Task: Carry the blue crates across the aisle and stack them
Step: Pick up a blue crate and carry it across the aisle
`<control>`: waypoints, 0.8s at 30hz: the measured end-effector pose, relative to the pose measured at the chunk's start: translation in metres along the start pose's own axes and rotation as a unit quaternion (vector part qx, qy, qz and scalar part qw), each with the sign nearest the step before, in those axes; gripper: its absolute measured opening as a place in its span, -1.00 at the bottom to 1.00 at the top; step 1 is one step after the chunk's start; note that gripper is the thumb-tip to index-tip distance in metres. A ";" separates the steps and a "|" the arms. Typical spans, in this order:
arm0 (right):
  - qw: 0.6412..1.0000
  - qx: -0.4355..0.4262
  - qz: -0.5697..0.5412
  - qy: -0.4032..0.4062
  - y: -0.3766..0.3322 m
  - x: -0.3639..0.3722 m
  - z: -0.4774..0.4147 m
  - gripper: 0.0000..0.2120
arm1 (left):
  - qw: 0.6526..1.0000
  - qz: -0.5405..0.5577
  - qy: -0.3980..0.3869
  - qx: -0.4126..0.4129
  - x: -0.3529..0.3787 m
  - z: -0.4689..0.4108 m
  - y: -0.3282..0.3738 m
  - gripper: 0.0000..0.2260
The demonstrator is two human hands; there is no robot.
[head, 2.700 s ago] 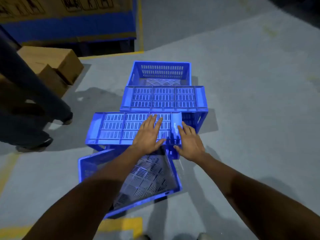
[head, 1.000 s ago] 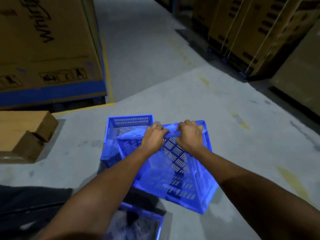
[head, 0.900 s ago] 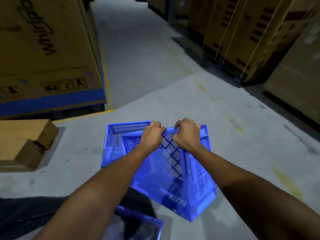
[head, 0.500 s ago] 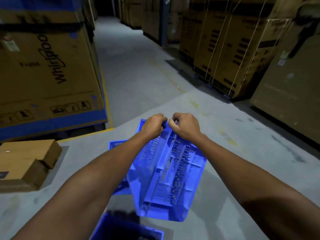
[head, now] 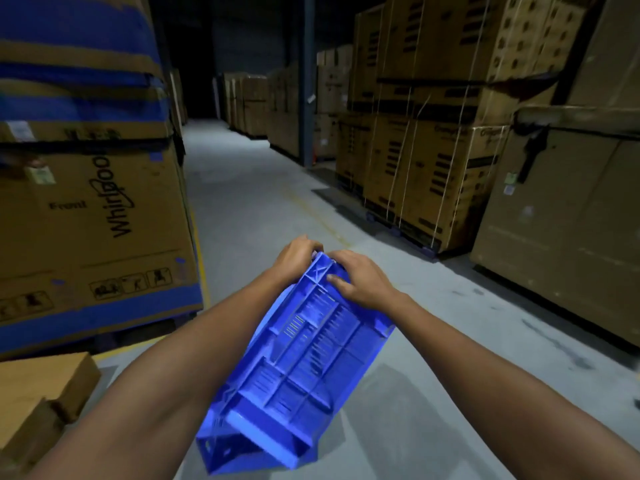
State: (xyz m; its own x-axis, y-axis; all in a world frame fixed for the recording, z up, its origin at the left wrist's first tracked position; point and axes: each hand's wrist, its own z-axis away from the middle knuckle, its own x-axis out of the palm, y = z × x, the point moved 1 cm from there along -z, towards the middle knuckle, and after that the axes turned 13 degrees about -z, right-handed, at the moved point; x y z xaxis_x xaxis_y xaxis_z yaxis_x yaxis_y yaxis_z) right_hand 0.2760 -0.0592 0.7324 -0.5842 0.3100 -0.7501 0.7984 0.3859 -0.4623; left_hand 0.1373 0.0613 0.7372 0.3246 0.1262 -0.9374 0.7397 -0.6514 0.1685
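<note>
A blue slotted plastic crate (head: 301,379) hangs in front of me above the grey floor, tipped steeply so its ribbed underside faces the camera. My left hand (head: 294,258) grips its top edge from the left. My right hand (head: 360,282) grips the same edge from the right, with the thumb lying on the ribbed base. Both hands sit close together at the crate's upper end. The other crates are out of view.
A tall stack of large cardboard boxes (head: 90,220) stands at the left, with smaller cartons (head: 41,403) on the floor below it. Strapped palletised boxes (head: 429,174) line the right side. A grey concrete aisle (head: 249,202) runs ahead between them.
Both hands took hold of a crate from the floor group and lifted it. The crate swung to hang underside-out, and my view rose from the floor to the aisle.
</note>
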 end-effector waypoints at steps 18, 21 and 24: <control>0.972 0.201 0.061 0.107 0.025 0.017 0.045 -0.76 | 0.878 0.297 -0.294 -0.233 0.007 -0.002 0.068 -0.71; 0.965 0.235 0.046 0.108 0.046 0.008 0.049 -0.79 | 0.946 0.182 -0.184 -0.196 0.030 -0.013 0.092 -0.79; 0.959 0.258 -0.066 0.097 0.075 -0.016 0.051 -0.71 | 0.965 0.131 -0.122 -0.193 0.044 -0.031 0.112 -0.80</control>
State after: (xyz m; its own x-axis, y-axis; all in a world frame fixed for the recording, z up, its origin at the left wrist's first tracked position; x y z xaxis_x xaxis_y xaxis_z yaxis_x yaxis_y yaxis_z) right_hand 0.3531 -0.0794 0.6859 -0.6611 0.4635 -0.5901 0.6524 -0.0334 -0.7571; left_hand 0.2528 0.0167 0.7244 0.4170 -0.2153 -0.8831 0.8307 -0.3040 0.4663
